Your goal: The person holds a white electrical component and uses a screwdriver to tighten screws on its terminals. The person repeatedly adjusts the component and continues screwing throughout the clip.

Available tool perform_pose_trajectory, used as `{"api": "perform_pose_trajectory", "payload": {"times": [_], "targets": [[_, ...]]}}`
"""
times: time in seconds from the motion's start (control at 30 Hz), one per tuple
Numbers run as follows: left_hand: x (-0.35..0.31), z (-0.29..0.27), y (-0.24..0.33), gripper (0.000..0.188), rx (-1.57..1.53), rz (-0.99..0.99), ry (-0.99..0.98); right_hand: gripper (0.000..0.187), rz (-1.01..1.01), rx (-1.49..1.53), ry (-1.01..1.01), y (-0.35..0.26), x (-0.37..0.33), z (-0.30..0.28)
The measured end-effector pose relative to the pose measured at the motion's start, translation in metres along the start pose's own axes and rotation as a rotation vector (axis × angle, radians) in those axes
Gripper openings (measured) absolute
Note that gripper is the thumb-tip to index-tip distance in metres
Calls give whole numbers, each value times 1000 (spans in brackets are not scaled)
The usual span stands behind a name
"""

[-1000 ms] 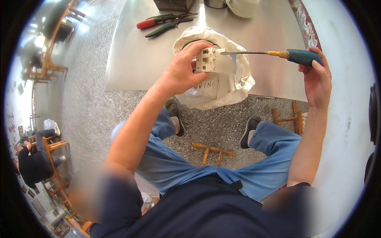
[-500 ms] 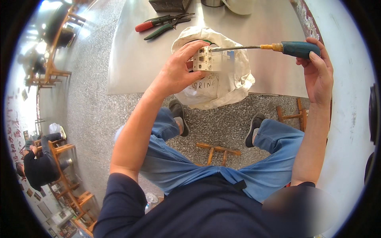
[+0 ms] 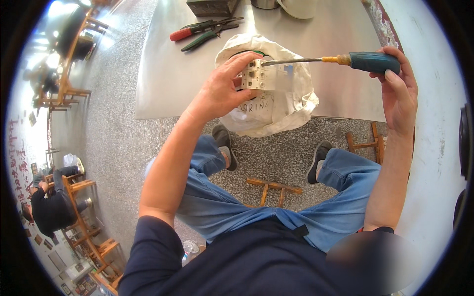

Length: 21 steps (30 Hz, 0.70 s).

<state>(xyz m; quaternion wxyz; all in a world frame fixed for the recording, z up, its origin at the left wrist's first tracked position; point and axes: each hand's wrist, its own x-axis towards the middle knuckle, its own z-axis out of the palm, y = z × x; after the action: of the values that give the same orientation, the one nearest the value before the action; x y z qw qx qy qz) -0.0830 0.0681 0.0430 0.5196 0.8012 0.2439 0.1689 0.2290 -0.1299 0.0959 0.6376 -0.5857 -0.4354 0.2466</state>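
Above a cream cloth bag [image 3: 291, 111] at the table's near edge, my left hand [image 3: 224, 88] grips a white circuit breaker [image 3: 253, 76] between thumb and fingers. Its face with rows of screw openings is turned up. My right hand [image 3: 401, 91] is closed round the blue handle of a long screwdriver [image 3: 373, 61]. The shaft runs level to the left, and its tip meets the breaker's far row of openings; whether it sits in a screw is too small to tell.
On the metal table [image 3: 340, 89] lie red-handled pliers [image 3: 190, 32] and green-handled pliers [image 3: 205, 39], by a dark metal box [image 3: 212, 7]. A white wall [image 3: 439, 133] rises at the right. Wooden stools [image 3: 274, 186] stand below; a seated person [image 3: 52, 207] is far left.
The screwdriver's handle has turned slightly in my right hand, and its fingers have shifted. My left hand keeps the breaker in place. The whole view has drifted a little.
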Motion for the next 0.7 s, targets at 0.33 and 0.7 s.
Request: {"api": "perform_pose_trajectory", "payload": {"times": [0.33,0.7], "targets": [[1,0,2,70,36,-9,-2,48,-91,-138,-41,-6,-5,-2],[2,0,1,71,22,6,-8,45,-249,-285,-96,-22,-13,-1]]}}
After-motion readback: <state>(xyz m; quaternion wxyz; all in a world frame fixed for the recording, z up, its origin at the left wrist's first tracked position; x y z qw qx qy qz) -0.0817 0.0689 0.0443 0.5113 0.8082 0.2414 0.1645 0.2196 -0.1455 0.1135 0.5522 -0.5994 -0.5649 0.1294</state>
